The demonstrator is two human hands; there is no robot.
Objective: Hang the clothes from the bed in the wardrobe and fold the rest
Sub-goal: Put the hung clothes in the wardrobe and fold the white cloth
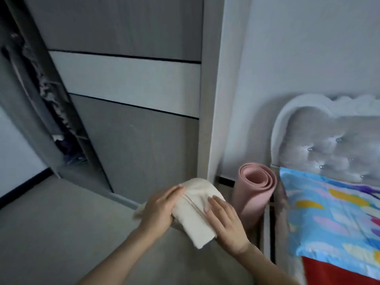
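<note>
Evidently mid-fold, lower centre: left hand (160,208) curls round the cream cloth (195,212) to carry it; right hand (225,222) lies straight-fingered on top, flattening it.

At ten o'clock the wardrobe gap (61,128) shows only dark blurred shapes, possibly clothes (48,93). At four o'clock the bed (329,212) runs off the edge.

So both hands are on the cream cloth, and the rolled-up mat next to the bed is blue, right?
Not quite. The rolled-up mat is pink, not blue; the head view shows it. The rest is right: the left hand and the right hand are both on the cream cloth, and the mat stands next to the bed.
</note>
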